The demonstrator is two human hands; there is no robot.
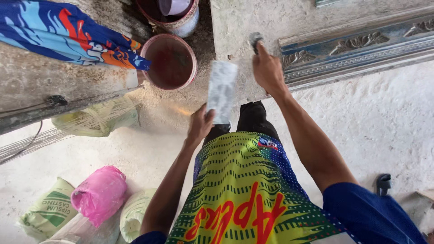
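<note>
The single head-worn camera is looking steeply down the person's own front, close to both forearms. It is facing the edge of the plaster-dusted surface (235, 27), lying just beyond the fingers (256, 41), and is taking in the white floor (384, 117) spreading below and beside them.

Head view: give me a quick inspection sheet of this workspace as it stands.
Surface: grey dusty plaster-coated slab, its edge at the person's front.
Job's things: flat white plaster-smeared rectangular blade; small grey tool; ornate blue-grey carved moulding strip on the slab.
Clutter: pink round bucket, second bucket, pink bag, pale green sacks.
Grippers: left hand holds the blade's lower end; right hand grips the tool against the slab.
Cables: thin dark cable at left.
Surroundings: white powdery floor; blue patterned cloth.
</note>
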